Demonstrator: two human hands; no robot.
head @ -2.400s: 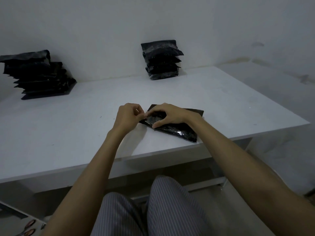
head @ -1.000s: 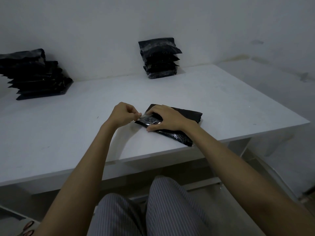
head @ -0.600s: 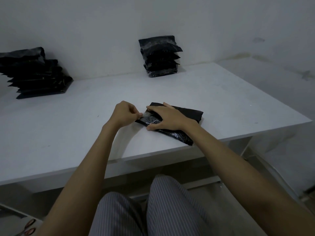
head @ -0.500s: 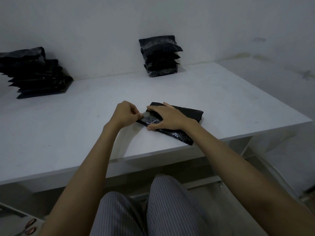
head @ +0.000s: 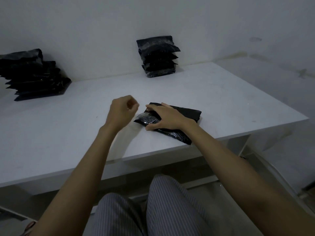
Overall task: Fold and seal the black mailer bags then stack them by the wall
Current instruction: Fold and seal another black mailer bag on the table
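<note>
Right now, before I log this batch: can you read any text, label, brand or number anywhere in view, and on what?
None: no readable text anywhere in the head view.
Mailer bag under the right hand: plain glossy black, no label showing.
Stack by the wall: black, only glare, no print.
Left stack: black, no print visible.
Table and wall: only scuffs and stains, no signs.
</note>
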